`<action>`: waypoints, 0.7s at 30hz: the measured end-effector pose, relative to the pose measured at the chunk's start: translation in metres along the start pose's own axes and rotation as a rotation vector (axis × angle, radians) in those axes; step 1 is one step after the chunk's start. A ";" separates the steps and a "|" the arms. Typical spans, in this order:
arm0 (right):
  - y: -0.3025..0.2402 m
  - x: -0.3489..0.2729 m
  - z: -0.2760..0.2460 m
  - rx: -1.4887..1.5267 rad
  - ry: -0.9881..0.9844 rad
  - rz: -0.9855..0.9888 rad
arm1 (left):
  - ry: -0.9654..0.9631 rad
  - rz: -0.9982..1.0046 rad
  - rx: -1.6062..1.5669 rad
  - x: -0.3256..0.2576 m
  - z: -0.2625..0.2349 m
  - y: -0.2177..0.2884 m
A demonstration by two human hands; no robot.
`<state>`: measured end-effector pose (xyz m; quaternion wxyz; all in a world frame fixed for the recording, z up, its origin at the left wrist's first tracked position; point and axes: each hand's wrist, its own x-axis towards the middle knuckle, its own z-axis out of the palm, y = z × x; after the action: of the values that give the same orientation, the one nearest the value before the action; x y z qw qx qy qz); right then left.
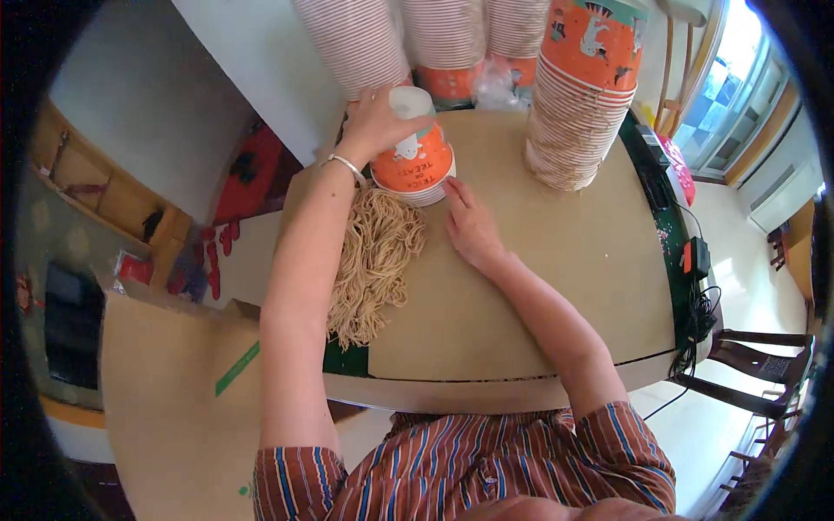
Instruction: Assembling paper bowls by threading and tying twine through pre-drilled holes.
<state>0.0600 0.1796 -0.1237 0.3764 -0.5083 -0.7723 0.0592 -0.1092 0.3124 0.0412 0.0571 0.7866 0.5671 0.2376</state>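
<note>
A short stack of orange paper buckets (415,169) stands upside down at the far left of the table, pale base upward. My left hand (379,126) grips the top bucket near its base, thumb across the front. At the white rims, on the stack's right side, my right hand (473,227) rests with its fingers stretched out and their tips at the edge. Whether it presses on the rims I cannot tell. A heap of tan cords (373,269) lies just below the stack, beside my left forearm.
Tall nested bucket stacks (443,35) line the back, and another stack (578,130) stands at the right. Crumpled clear plastic (499,85) sits between them. Brown board (530,317) covers the table. Power strips and black cables (695,304) run along the right edge; a cardboard box (174,373) is at left.
</note>
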 end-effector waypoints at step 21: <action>0.008 -0.002 0.001 0.074 0.125 0.095 | 0.123 0.122 -0.027 -0.004 -0.035 0.015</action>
<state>0.0659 0.1823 -0.1292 0.4392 -0.5329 -0.7195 0.0738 -0.1124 0.2971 0.0766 0.0184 0.8028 0.5172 0.2961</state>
